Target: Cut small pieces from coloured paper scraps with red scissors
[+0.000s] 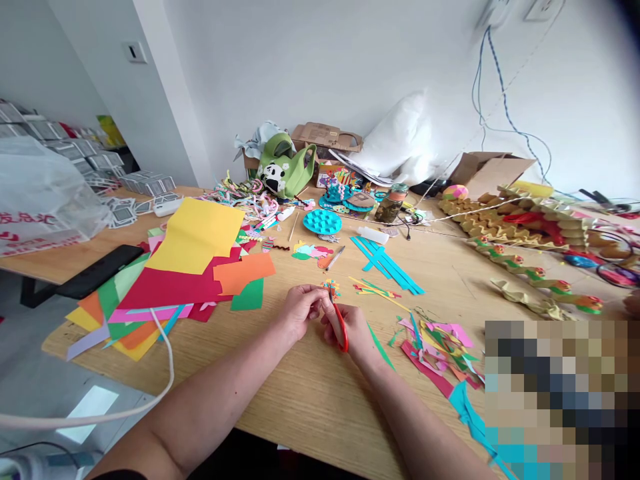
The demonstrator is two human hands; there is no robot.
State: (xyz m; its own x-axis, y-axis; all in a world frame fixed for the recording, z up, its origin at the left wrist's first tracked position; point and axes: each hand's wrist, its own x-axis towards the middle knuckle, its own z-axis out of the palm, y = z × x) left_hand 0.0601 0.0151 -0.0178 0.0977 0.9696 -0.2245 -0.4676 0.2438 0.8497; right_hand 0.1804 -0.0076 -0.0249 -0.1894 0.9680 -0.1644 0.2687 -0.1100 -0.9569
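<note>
My right hand (353,333) is closed around a pair of red-handled scissors (342,328), whose blades point away from me. Close against it, the fingers of my left hand (301,308) are pinched together by the blades; what they hold, if anything, is too small to make out. Just beyond the scissor tips lies a small pile of colourful paper snippets (331,287). Thin yellow, green and red paper strips (375,288) rest to the right of it. Farther back are a pen (335,258) and wider blue paper strips (387,265).
Coloured paper sheets (195,233) and a black phone-like slab (100,271) lie at left. Paper scraps (440,347) spread at right, near egg cartons (520,220). A blue round tray (323,222), a jar (391,205) and a green panda bag (285,167) stand behind. A white cable (170,360) crosses the left edge.
</note>
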